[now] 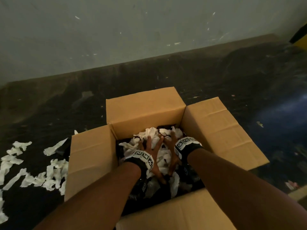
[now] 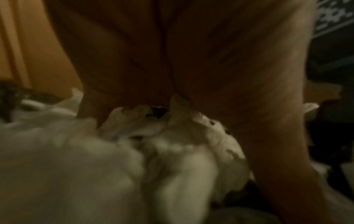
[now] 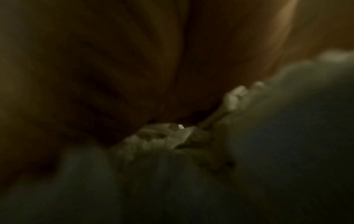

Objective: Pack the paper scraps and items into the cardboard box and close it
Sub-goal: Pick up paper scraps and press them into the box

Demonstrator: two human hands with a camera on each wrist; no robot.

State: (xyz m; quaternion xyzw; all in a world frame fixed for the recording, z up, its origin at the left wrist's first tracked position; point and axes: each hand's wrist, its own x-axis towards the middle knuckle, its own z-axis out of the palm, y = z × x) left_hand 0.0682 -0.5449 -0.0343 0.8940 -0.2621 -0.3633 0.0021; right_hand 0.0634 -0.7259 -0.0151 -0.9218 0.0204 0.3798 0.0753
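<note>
Hands pressing scraps down inside the open box

Fingers of the left hand (image 1: 152, 151) are spread straight and flat on the heap of white paper scraps (image 1: 162, 157) in the cardboard box (image 1: 146, 112); nothing is curled round or pinched. Just beside it, the right hand (image 1: 172, 149) lies the same way, fingers extended and splayed over the same heap, its fingertips close to those of the left. Both wrists wear black bands with printed square markers. The wrist views are dim and blurred, showing only a palm (image 2: 172, 53) low over pale crumpled paper (image 2: 172, 151).

Under and around the scraps, dark items (image 1: 187, 176) fill the box. All four flaps stand open, the right flap (image 1: 221, 130) splayed widest. More loose scraps (image 1: 39, 176) lie on the dark floor (image 1: 49, 100) left of the box, well apart from both hands.
</note>
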